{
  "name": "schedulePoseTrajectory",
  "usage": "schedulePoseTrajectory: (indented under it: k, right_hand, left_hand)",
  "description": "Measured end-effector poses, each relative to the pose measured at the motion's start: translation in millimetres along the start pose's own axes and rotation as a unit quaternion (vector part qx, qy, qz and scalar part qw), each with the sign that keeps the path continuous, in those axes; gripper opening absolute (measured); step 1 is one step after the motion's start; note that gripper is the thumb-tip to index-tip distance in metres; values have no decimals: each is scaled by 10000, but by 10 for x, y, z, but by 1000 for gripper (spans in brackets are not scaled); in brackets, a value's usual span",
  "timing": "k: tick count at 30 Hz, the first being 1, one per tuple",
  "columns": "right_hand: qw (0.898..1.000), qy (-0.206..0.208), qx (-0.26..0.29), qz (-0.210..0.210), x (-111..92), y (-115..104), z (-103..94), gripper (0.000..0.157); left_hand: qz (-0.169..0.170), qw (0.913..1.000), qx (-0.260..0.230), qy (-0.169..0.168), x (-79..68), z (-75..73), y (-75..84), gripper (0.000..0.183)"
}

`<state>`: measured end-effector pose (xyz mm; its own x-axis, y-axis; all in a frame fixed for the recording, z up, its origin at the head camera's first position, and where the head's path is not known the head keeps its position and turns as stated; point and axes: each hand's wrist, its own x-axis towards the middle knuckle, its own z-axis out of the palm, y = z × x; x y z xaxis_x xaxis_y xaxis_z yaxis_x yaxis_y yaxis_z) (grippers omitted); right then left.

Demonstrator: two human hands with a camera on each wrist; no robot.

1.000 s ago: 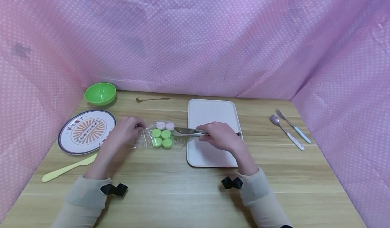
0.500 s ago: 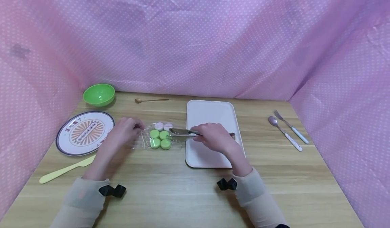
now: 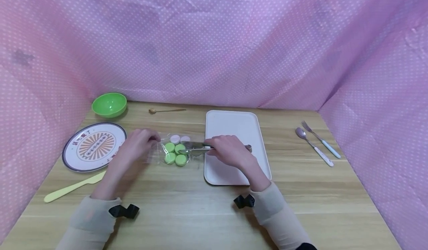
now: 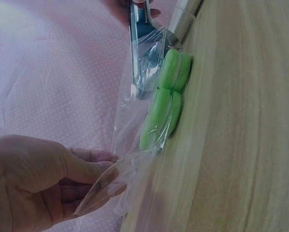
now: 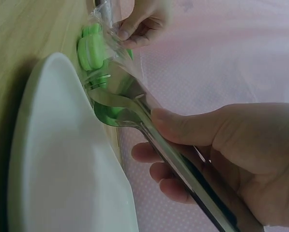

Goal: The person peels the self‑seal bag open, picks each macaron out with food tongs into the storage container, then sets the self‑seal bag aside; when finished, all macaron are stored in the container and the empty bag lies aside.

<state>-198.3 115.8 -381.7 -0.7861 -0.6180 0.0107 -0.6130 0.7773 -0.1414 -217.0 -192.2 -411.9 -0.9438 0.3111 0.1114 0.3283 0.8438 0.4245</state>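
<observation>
Tongs (image 3: 197, 151) gripped by the right hand (image 3: 230, 151) are shifting left toward green macarons (image 3: 181, 160); the left hand (image 3: 138, 145) is pinching the clear bag (image 3: 154, 156).

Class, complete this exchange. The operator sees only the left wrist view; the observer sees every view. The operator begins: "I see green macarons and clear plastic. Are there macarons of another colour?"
Observer: Yes, two pale pink macarons lie just beyond the green macarons.
Operator: What lies to the left of the left hand?
Observer: A round plate with a dark rim.
Operator: And at the far right of the table?
Observer: A spoon and a fork, side by side.
</observation>
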Motion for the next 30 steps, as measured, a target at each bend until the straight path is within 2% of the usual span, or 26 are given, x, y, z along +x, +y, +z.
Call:
schedulePoseTrajectory:
  k: [7, 23, 30]
  right_hand:
    - [10000, -40, -41, -20, 29, -11, -3, 4]
    - [9996, -253, -59, 98, -63, 54, -84, 8]
    - [9997, -204, -132, 70, -58, 45, -74, 9]
  left_hand:
    - [-74, 9999, -72, -68, 3, -18, 25, 14]
    - [-193, 9997, 44, -141, -1, -26, 20, 16]
    - [-162, 9998, 61, -141, 7, -12, 6, 16]
